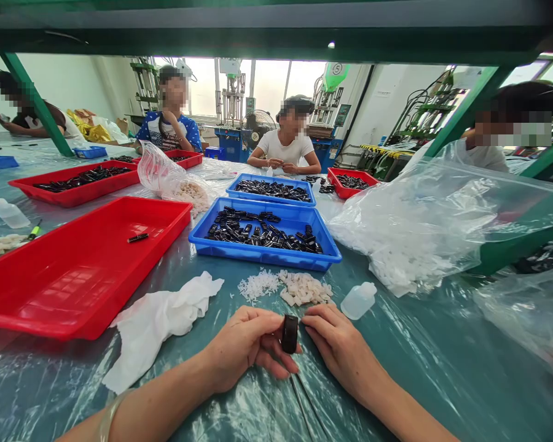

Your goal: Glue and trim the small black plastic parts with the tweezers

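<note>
My left hand is closed round a small black plastic part, holding it upright just above the table. My right hand sits beside it, fingers curled, fingertips touching the part's right edge. Right behind my hands lie two small heaps of white pieces and a small white squeeze bottle on its side. A blue tray full of black parts stands beyond them. A crumpled white cloth lies to the left of my left hand.
A big red tray with one black part stands at left. A large clear bag of white pieces fills the right. More red and blue trays lie farther back. Several other people sit around the plastic-covered table. A green frame beam runs overhead.
</note>
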A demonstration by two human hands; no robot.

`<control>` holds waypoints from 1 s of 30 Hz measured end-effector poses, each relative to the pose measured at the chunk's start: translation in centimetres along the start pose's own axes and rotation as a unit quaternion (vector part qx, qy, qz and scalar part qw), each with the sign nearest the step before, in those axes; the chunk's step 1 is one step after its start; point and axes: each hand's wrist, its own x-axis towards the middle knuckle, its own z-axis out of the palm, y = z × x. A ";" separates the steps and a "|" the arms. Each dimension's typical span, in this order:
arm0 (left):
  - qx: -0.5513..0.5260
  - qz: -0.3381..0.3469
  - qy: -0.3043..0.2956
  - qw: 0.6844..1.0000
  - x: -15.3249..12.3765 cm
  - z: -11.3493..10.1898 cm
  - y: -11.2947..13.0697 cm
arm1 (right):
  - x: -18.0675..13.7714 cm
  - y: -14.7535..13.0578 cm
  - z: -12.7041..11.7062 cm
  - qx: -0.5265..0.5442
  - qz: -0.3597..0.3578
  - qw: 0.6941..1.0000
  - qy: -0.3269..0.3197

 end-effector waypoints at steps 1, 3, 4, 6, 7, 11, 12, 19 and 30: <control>0.008 -0.001 0.002 1.000 0.0 0.0 0.0 | 0.0 0.0 -0.1 0.005 0.005 1.000 0.002; 0.035 0.002 0.007 0.999 -0.1 0.1 0.0 | 0.0 -0.1 -0.1 0.011 0.019 1.000 0.008; 0.051 0.005 0.010 0.999 -0.2 0.2 0.1 | 0.0 -0.1 -0.2 0.013 0.027 1.000 0.009; 0.075 0.011 0.015 0.997 -0.3 0.4 0.1 | 0.0 -0.1 -0.2 0.017 0.037 0.999 0.008; 0.081 0.013 0.017 0.996 -0.4 0.5 0.1 | 0.0 -0.1 -0.2 0.019 0.041 0.999 0.006; 0.090 0.021 0.019 0.996 -0.5 0.7 0.0 | -0.1 -0.3 -0.2 0.025 0.061 0.998 -0.001; 0.092 0.024 0.016 0.995 -0.5 0.8 -0.1 | -0.1 -0.3 -0.2 0.027 0.067 0.997 -0.001; 0.106 0.050 -0.006 0.993 -0.6 0.5 -0.9 | 0.1 -0.6 -0.4 0.067 0.096 0.993 0.019; 0.139 0.008 -0.033 0.990 -0.6 0.6 -0.8 | -0.2 -3.3 -3.5 0.357 0.193 0.905 0.129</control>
